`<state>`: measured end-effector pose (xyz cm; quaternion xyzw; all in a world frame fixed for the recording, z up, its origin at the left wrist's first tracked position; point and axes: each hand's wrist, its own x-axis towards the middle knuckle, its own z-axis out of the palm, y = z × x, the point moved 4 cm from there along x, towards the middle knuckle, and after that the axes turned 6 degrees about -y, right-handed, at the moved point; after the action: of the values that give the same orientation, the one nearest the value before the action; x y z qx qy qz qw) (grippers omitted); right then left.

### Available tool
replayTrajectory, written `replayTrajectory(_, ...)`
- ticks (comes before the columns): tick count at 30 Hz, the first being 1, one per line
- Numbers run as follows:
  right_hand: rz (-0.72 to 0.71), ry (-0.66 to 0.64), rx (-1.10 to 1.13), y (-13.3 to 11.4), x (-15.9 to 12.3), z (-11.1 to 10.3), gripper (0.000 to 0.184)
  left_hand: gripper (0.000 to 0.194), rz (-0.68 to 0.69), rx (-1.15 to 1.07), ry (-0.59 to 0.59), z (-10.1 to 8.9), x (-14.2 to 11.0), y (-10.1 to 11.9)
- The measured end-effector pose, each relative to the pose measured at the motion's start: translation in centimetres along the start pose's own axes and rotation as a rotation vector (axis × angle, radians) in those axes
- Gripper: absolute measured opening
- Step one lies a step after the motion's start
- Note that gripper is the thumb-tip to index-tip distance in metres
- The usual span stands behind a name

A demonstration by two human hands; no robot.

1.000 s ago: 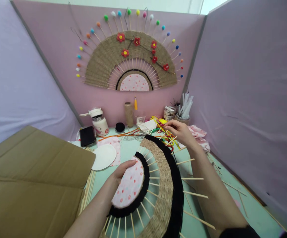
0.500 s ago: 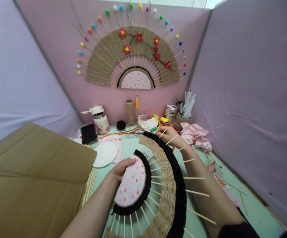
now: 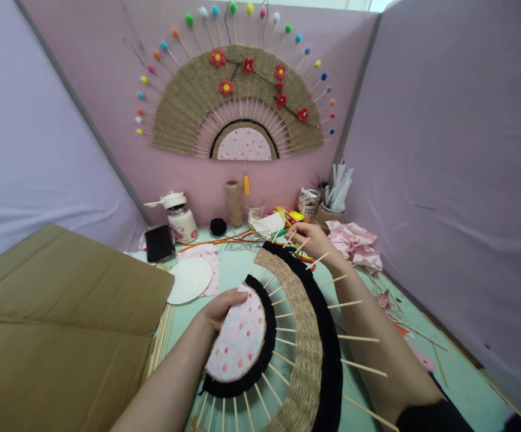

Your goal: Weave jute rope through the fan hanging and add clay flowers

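Note:
My left hand (image 3: 225, 309) grips a woven craft fan by its half-round centre (image 3: 237, 342), covered in pink dotted cloth, thumb on top. Around that centre run a black band (image 3: 267, 354), bare wooden sticks, a tan woven twine band (image 3: 308, 336) and an outer black band (image 3: 330, 348). Stick tips poke out beyond the outer edge. Behind the fan's far end is my right hand (image 3: 311, 240), its fingers bent together close to the stick tips. Whatever lies between those fingers is too small or hidden to make out.
A finished fan (image 3: 237, 78) with red flowers and pom-poms hangs on the wall. Cardboard (image 3: 62, 324) leans in at left. Farther back stand a white bottle (image 3: 182, 223), a black yarn ball (image 3: 218, 227), a twine roll (image 3: 234, 204) and crumpled pink cloth (image 3: 355, 245).
My right hand has shifted slightly right, and its fingers have moved a little off the stick tips. The fan has turned and dropped slightly, with my left hand still holding it.

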<state>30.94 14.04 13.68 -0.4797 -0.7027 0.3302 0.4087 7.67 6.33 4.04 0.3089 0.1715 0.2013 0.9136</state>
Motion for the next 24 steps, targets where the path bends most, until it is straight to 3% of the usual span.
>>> replayTrajectory(16,0.042,0.061,0.300,-0.3,-0.3,-0.3,0.028,0.028,-0.031,0.025,0.009,-0.1,0.4,-0.8)
replayTrajectory(24,0.200,-0.065,0.581,0.9,-0.4,-0.1,0.036,0.035,-0.082,0.055,0.020,-0.1,0.6,-1.4)
